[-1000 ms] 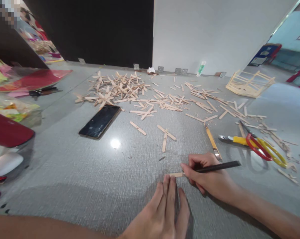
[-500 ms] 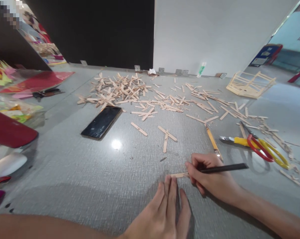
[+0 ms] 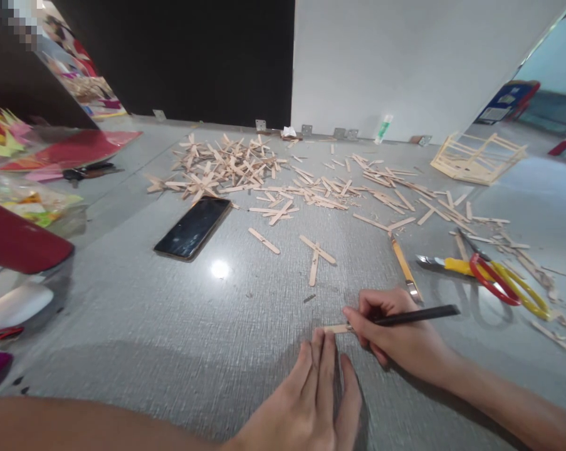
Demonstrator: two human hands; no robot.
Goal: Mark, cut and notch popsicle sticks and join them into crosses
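Observation:
A short wooden stick [image 3: 335, 329] lies flat on the grey table [image 3: 207, 351]. The fingertips of my left hand [image 3: 311, 394] press on its left end, the fingers stretched out. My right hand [image 3: 395, 329] is closed round a black pen-like tool [image 3: 421, 315], its tip hidden by the fingers at the stick's right end. Beyond the hands lie two crossed sticks [image 3: 314, 257] and a notched stick [image 3: 264, 240]. A yellow-handled cutter [image 3: 405, 266] rests just past my right hand.
A phone [image 3: 193, 228] lies at the left, before a heap of joined sticks [image 3: 226, 166]. Loose sticks spread rightward to a small stick frame [image 3: 477, 160]. Red-and-yellow scissors [image 3: 494, 282] lie right. A white mouse [image 3: 19, 305] and a red object [image 3: 24, 238] are far left.
My right hand's thumb and the black tool have shifted slightly left along the stick. The left hand keeps its place on the stick. The camera view has moved a little.

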